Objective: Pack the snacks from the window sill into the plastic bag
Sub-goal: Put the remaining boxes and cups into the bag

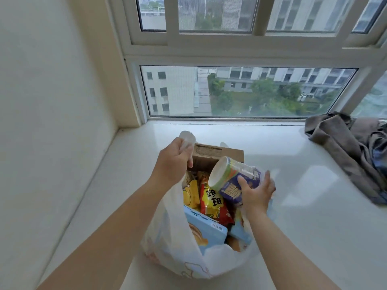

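From the head camera, both bare forearms reach in from the bottom of the frame toward the centre. The left hand (pixel 174 162), just left of centre, is raised with its back to the camera and its fingers curled tight round one handle (pixel 187 139) of the white plastic bag (pixel 167 233), pulling that side up and the mouth open. The right hand (pixel 256 192), slightly lower and right of centre, grips a purple instant-noodle cup (pixel 234 180) from its far side, thumb on the near wall and fingers wrapped behind; the cup is tipped, its pale lid facing up and left, and it sits over the bag's open mouth, partly inside the rim.

The bag stands on the white window sill (pixel 303 206) in the lower centre of the frame. Inside it can be counted: one brown cardboard box (pixel 217 152) at the far side, one yellow snack packet (pixel 190 195), one red-and-yellow packet (pixel 213 204) beside it, and two light-blue boxes, a larger blue box (pixel 206 226) at lower left and a second blue box (pixel 239 231) to its right, mostly hidden under the right wrist. With the one cup, that makes six snacks in view.

At the right edge of the frame, well apart from the bag, lies one heap of brown and dark clothes (pixel 351 151) on the sill. The window (pixel 240 91) fills the upper frame
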Available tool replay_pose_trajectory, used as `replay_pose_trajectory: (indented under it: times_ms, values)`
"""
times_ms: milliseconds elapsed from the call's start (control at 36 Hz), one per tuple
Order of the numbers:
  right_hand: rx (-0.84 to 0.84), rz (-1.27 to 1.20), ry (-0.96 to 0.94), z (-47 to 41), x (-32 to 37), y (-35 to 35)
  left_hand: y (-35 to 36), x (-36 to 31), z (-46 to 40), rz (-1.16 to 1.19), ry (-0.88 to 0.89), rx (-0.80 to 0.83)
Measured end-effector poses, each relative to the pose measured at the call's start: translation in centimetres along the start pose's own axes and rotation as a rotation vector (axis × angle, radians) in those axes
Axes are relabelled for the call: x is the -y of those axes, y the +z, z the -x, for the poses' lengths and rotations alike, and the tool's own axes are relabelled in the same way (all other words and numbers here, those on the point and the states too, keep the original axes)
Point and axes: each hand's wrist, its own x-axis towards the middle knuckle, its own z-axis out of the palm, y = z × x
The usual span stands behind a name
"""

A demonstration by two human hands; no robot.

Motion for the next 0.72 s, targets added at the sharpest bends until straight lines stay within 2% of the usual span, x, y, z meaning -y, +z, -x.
replay_pose_trajectory:
  times_ms: [56, 83, 167, 278, 361, 444, 500, 556, 583, 639, 722]
  values:
    - [0.140, -0.285, 0.129, -1.1, 0.2, 0.2, 0.5, -0.3, 0.0, -0.008, 0.020, -0.005]
    - [0.161, -0.279, 0.127, -1.5, 0.0, 0.4, 0.7, -0.4, -0.1, -0.003, 0.021, -0.007]
    - [0.260, -0.005, -0.048, -0.9, 0.3, 0.7, 1.3, -0.4, -0.5, 0.042, 0.018, -0.005]
    - [0.550, 0.246, -0.252, 2.2, 0.8, 2.5, 2.8, 0.0, -1.2, 0.004, 0.044, 0.048]
    - [0.542, 0.263, -0.361, 2.8, 0.2, 3.3, 4.5, 1.6, -1.9, -0.120, 0.008, 0.168]
    - [0.588, 0.294, -0.351, 1.5, 0.1, 2.1, 5.8, 3.3, -2.3, -0.438, 0.029, 0.284]
    - [0.491, 0.275, -0.333, 0.6, -0.1, 1.0, 6.5, 4.1, -2.4, -0.579, 0.120, 0.269]
    - [0.294, 0.300, -0.259, -0.6, -0.6, 0.2, 7.0, 4.4, -2.3, -0.639, 0.159, 0.244]
    - [0.210, 0.385, -0.206, -1.2, -1.0, 0.0, 7.2, 4.4, -2.3, -0.665, 0.162, 0.236]
    - [0.150, 0.623, -0.113, -2.0, -1.6, -0.5, 7.4, 4.5, -2.1, -0.712, 0.175, 0.227]
    - [0.261, 0.800, -0.037, -2.6, -2.5, -0.5, 7.5, 4.7, -1.9, -0.749, 0.204, 0.226]
